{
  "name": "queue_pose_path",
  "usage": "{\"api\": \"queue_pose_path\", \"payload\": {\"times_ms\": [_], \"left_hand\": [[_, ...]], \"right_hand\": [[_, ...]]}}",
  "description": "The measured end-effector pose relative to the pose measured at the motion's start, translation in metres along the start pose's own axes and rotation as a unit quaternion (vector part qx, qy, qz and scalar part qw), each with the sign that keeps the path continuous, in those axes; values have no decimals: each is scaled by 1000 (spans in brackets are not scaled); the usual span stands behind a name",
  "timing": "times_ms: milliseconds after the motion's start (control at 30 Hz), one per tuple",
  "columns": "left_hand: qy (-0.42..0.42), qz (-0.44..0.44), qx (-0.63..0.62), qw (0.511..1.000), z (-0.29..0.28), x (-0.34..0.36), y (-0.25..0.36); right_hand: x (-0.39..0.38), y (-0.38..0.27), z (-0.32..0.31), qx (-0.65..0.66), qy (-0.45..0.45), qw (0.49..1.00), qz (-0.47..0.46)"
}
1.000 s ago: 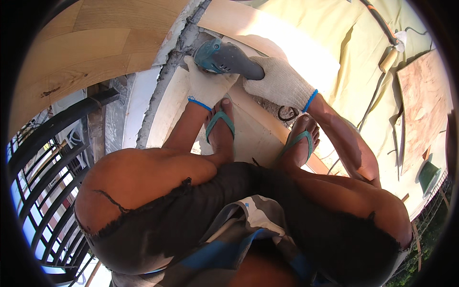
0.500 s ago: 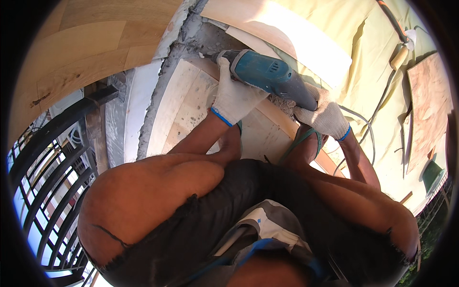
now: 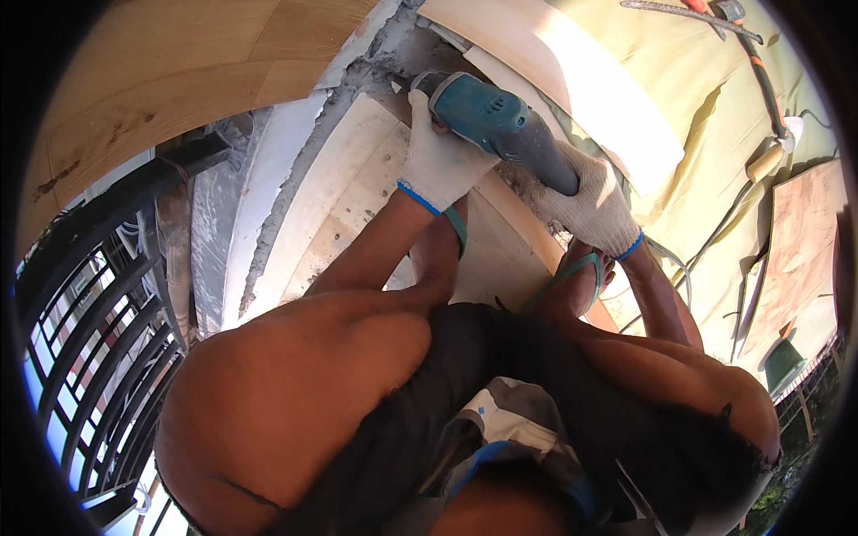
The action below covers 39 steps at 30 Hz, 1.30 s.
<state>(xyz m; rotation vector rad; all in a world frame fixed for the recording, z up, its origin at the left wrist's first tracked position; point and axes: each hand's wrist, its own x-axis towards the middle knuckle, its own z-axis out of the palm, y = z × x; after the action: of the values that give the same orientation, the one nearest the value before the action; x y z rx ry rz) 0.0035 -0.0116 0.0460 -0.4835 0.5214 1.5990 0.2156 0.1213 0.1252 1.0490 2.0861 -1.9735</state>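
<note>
A teal hammer drill (image 3: 483, 112) with a dark rear handle lies across both my hands, its front pointing left. My left hand (image 3: 444, 159), in a cream knit glove with a blue cuff, wraps the drill's front end from below. My right hand (image 3: 597, 204), in a similar glove, closes around the rear handle; its fingers are partly hidden. The short bit (image 3: 399, 84) reaches toward the rough grey cement strip (image 3: 362, 76). I cannot tell whether its tip touches the cement. Beneath the drill are pale, speckled floor tiles (image 3: 353, 170).
Wood-look planks (image 3: 206, 45) cover the upper left, above a black metal railing (image 3: 116, 210). Loose boards (image 3: 554, 54) lie beyond the drill. On the yellowish sheet at right are a hammer (image 3: 760, 80), a metal rod (image 3: 688, 16), a cable (image 3: 715, 234) and a wood panel (image 3: 800, 250).
My view has shifted and turned slightly, bringing the hammer's head and the metal rod into sight. Both hands keep hold of the drill, whose front has moved slightly up and right in the picture.
</note>
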Motion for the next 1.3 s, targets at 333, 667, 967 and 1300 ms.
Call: {"api": "queue_pose_path", "payload": {"times_ms": [333,667,967,1300], "left_hand": [[33,-5,-9,999,0,-10,4],[-11,-4,-60,998,-10,-4,35],[-93,-15,-152,984,-15,6,39],[44,69,44,996,17,-2,28]], "right_hand": [[-3,-8,-6,-5,17,999,-30],[28,-33,16,-8,15,1000,-7],[35,-39,20,-32,23,999,6],[36,-36,21,-48,21,999,6]]}}
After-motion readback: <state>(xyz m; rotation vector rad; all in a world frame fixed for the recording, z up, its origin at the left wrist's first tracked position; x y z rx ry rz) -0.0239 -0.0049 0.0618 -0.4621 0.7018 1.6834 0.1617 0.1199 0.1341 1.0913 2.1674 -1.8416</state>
